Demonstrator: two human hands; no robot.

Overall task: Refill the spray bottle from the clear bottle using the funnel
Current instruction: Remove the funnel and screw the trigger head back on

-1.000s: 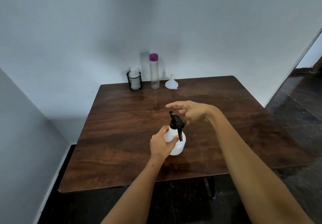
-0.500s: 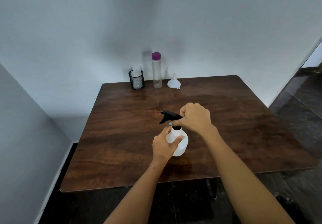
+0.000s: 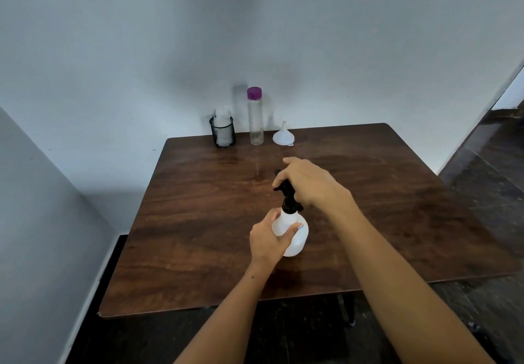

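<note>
A white spray bottle [image 3: 297,236] with a black trigger head [image 3: 287,199] stands upright near the middle of the wooden table [image 3: 198,222]. My left hand [image 3: 269,239] grips its round body from the left. My right hand [image 3: 307,183] is closed over the black trigger head from above and the right. The clear bottle [image 3: 255,120] with a purple cap stands at the table's far edge by the wall. A white funnel [image 3: 284,135] rests mouth-down just to the right of it.
A black mesh cup [image 3: 222,134] holding something white stands left of the clear bottle. White walls close in behind and on the left. Dark floor and a doorway lie to the right of the table.
My right hand came down from hovering onto the trigger head and gripped it. The head has turned, its nozzle swinging from left toward the far side. The left hand keeps hold of the body.
</note>
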